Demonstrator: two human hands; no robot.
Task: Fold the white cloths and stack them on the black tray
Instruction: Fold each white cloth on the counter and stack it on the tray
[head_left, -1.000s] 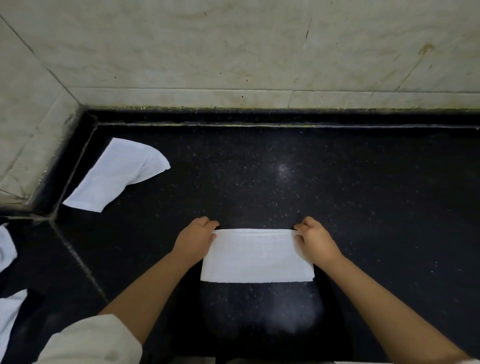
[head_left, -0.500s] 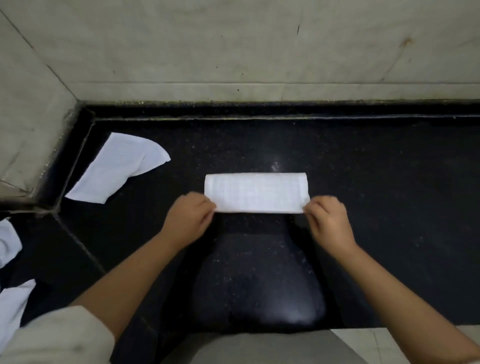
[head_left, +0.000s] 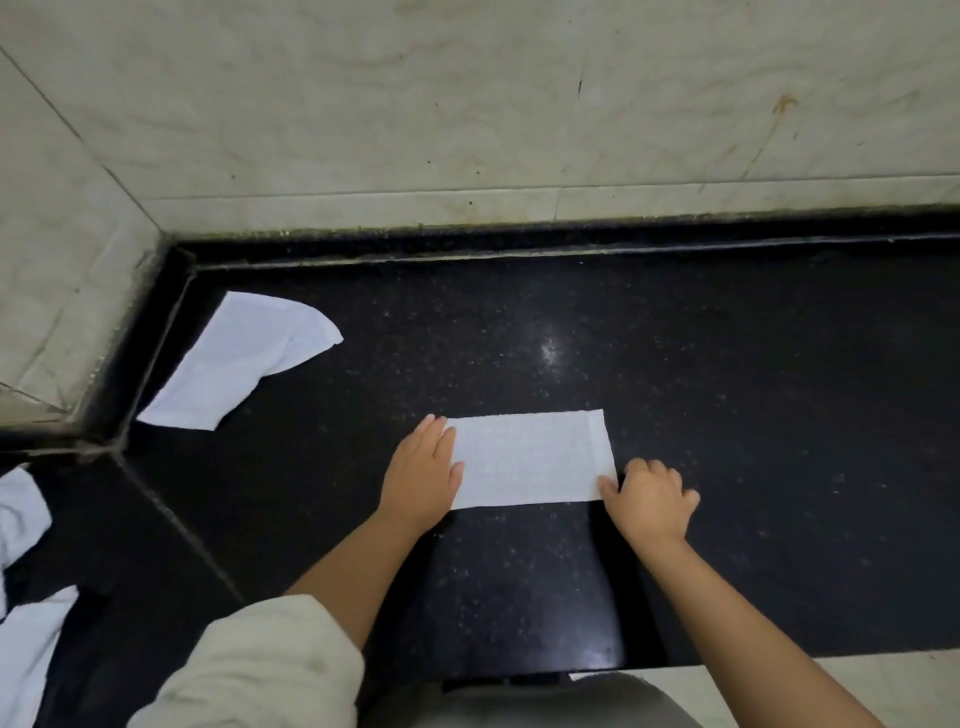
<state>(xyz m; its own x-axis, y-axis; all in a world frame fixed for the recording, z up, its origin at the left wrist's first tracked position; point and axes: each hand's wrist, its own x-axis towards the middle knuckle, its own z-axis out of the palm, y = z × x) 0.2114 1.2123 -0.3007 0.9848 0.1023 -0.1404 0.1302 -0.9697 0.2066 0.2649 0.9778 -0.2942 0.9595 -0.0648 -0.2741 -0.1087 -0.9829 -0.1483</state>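
The folded cloth (head_left: 530, 457) lies flat on the black table (head_left: 727, 415), roughly midway along it and closer to the near edge than to the back edge by the wall (head_left: 467, 104). My left hand (head_left: 422, 470) rests on the cloth's left end with the fingers straight, an open grip that presses and holds nothing. My right hand (head_left: 649, 499) is at the near right corner of the cloth, fingers curled, and its grip looks pinched on that corner, though the fingertips are partly hidden. I judge the cloth light, thin and limp: it will sag if lifted by one corner, and it may slide on the polished table, so one end is best pinned while the other is carried over. The two right corners seem the best places to take hold for the next fold. Counting whites: one under my hands, one loose cloth (head_left: 234, 364) crumpled at the far left corner of the table, and more white fabric (head_left: 21, 571) at the left edge of view, too cut off for me to count. I see no black tray apart from the dark surfaces themselves.
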